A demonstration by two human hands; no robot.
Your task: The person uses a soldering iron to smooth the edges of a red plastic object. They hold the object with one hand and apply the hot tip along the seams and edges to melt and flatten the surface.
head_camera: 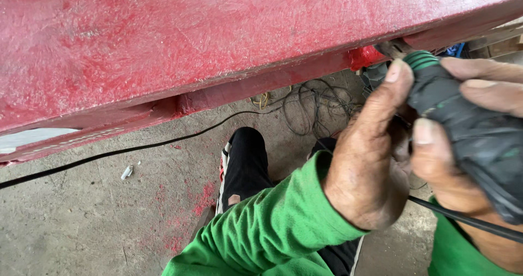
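Note:
My right hand (468,161) grips the dark body of a power tool (463,123) wrapped in black tape, with a green ribbed collar (422,60) at its front. Against that collar rests the thumb of my left hand (370,161), whose fingers cup the tool from below. The tool's tip (393,47) reaches the lower edge of a large red painted panel (218,42). A black cord (468,219) leaves the tool toward the right. Both sleeves are green.
Concrete floor (81,216) speckled with red dust lies below. A black cable (125,151) runs across it to a tangle of wires (316,104). My black trouser leg (248,161) is in the middle. A small white scrap (126,172) lies on the floor.

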